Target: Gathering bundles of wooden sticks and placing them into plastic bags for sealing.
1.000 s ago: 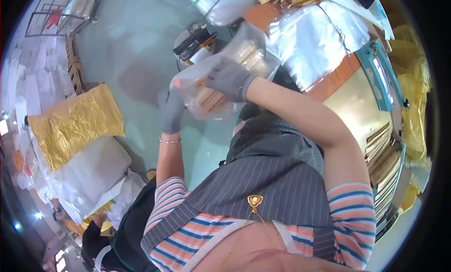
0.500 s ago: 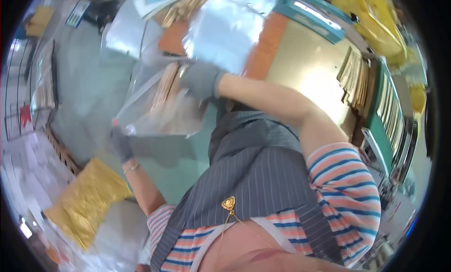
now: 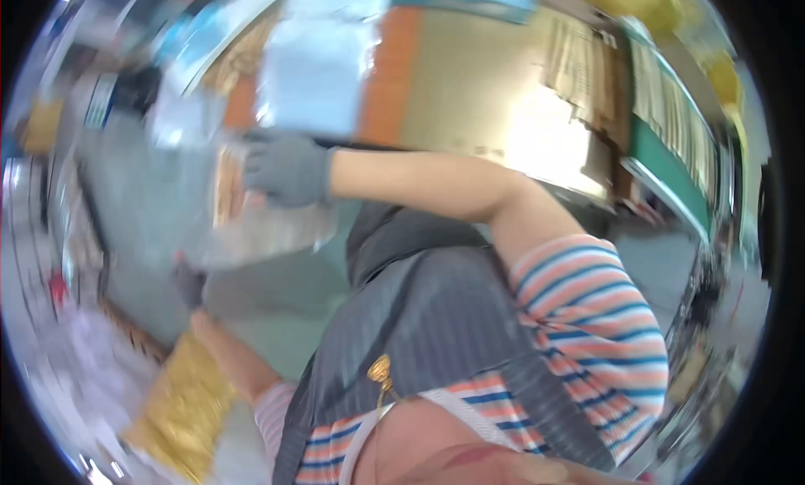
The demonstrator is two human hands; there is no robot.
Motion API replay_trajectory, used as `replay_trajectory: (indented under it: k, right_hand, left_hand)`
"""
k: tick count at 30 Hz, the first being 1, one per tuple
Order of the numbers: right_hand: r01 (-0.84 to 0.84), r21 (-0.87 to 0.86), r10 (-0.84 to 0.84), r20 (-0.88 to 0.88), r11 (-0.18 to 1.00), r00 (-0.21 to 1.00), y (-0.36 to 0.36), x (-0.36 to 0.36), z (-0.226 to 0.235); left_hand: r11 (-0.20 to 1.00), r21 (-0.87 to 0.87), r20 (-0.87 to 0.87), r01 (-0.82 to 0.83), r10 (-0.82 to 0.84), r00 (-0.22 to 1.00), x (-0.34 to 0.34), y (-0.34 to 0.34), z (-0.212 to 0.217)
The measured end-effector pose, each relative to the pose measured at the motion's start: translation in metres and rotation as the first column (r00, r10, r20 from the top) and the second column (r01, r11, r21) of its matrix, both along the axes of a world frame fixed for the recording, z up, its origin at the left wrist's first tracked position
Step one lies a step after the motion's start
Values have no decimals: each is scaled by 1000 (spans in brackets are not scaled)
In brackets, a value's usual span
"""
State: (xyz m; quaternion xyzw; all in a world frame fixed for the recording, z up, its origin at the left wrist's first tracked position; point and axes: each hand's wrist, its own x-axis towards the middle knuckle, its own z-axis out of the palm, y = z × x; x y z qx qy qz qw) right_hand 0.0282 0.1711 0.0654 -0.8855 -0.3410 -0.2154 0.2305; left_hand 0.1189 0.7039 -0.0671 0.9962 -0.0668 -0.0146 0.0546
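Note:
My right hand [image 3: 289, 168], in a grey glove, reaches across from the right with its fingers curled over the edge of a bundle of flat brown pieces [image 3: 228, 187]. A clear plastic bag [image 3: 272, 233] hangs around and below that bundle, blurred by motion. Whether the bundle lies wholly inside the bag I cannot tell. Lower left, my gloved left hand [image 3: 189, 285] is by the bag's near left corner, fingers closed toward it, a reddish fingertip showing.
A table [image 3: 461, 82] at the back bears a stack of clear bags [image 3: 314, 74] and a brown-orange board [image 3: 391, 74]. Stacked brown pieces [image 3: 579, 62] stand at its right, beside a green tray [image 3: 662, 171]. A yellow package [image 3: 184, 409] lies near my left forearm.
The view has swung, so the table now appears further left. My right hand, the bundle and the bag have shifted left in the picture; my left hand appears lower.

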Motion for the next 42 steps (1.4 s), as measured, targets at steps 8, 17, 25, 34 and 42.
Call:
replay_trajectory:
  k: [8,17,25,34,42]
  right_hand:
    - [862,181,-756,-419,473,503,-236,-122,-11]
    - [966,209,-862,-449,153,234,-275,-312,-84]
    - [969,234,-928,-373,-77,17,-353,-291,-7]
    - [857,124,-855,86,-500,-511,-578,-482,10]
    - [222,-183,-217,-44,-958,-975,-644,-632,0]
  left_hand:
    - [791,-427,596,438,-118,794,-17,-356,172]
    - [521,-593,5,615,-761,649,-46,-650,126]
    - [123,-567,254,814,-914,315,-144,-812,59]
    - [-58,-460,419,886,-894,159,-197,-883,14]
    - [-37,-462,413,886,-893,178,-201,-882,28]
